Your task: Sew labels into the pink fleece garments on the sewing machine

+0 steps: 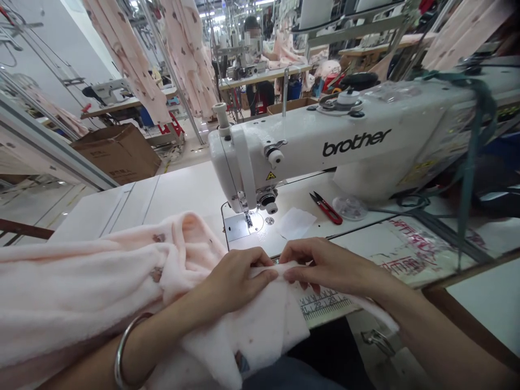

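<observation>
A pale pink fleece fabric (pixel 81 287) with small brown prints lies across the sewing table in front of me. My left hand (pixel 238 279) pinches its edge with curled fingers; a metal bangle sits on that wrist. My right hand (pixel 325 265) pinches the same edge just to the right, the fingertips of both hands nearly touching. Both hands are a little in front of the needle and presser foot (pixel 248 218) of a white "brother" sewing machine (pixel 345 141).
Red thread snips (pixel 327 208), a clear bobbin dish (pixel 349 207) and a small white fabric piece (pixel 296 222) lie on the machine bed. A ruler strip (pixel 320 303) is at the table edge. A cardboard box (pixel 117 151) stands left; another person works at the back.
</observation>
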Available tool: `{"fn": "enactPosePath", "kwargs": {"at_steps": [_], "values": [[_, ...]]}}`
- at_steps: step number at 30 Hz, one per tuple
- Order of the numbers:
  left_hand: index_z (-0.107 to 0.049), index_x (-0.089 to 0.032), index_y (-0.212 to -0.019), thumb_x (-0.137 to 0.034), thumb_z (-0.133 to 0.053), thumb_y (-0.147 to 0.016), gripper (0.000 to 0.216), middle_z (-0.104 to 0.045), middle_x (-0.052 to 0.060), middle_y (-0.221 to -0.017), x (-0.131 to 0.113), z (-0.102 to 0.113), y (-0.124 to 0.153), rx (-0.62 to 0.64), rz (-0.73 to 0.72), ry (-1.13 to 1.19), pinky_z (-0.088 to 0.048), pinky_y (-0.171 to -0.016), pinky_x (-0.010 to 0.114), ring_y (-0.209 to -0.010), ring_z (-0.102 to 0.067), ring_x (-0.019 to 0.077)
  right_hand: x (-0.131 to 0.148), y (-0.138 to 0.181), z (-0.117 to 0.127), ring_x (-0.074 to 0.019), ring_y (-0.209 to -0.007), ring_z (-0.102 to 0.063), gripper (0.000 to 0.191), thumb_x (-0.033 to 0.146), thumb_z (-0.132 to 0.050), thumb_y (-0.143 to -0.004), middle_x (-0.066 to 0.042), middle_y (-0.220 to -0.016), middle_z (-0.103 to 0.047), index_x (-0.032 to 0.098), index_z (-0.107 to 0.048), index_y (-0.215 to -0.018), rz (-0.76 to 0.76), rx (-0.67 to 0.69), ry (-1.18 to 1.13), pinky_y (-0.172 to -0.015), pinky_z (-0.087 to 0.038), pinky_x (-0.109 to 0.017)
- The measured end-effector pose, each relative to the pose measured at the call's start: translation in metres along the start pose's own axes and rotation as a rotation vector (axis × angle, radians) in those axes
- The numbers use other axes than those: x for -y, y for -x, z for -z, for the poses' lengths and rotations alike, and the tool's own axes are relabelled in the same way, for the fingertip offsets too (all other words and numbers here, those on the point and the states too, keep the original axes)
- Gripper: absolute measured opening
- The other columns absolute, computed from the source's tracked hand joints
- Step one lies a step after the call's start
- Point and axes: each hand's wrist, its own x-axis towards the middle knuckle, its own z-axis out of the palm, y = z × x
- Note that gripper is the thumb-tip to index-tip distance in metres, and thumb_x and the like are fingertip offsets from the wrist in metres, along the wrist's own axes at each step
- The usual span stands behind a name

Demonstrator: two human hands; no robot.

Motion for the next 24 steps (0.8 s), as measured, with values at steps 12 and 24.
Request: {"fn": "enactPosePath", "kwargs": {"at_steps": [12, 24], "values": [[-0.061, -0.016, -0.07, -0.046, -0.056, -0.076, 0.031, -0.056, -0.002, -0.06, 0.012, 0.031, -0.032, -0.108, 0.275, 0.029, -0.03, -0.049, 0.022, -0.056, -0.046, 0.0105, 0.01, -0.066, 0.018, -0.0105, -0.05, -0.054, 0.009, 0.026, -0.058, -0.074, 0.002, -0.06, -0.061, 0.018, -0.055, -0.071, -0.095, -0.004, 0.077, -0.044, -0.039, -0.02], [-0.054, -0.016, -0.06, -0.028, -0.055, -0.069, 0.015, -0.052, 0.001, -0.06, 0.038, 0.045, -0.06, -0.201, 0.247, -0.009, -0.033, -0.055, 0.024, -0.064, -0.049, 0.0142, 0.041, -0.101, 0.027, -0.0097, -0.043, -0.042, 0.022, 0.019, -0.061, -0.065, 0.003, -0.045, -0.047, 0.02, -0.043, -0.052, -0.179, -0.047, 0.162, -0.044, -0.036, -0.024]]}}
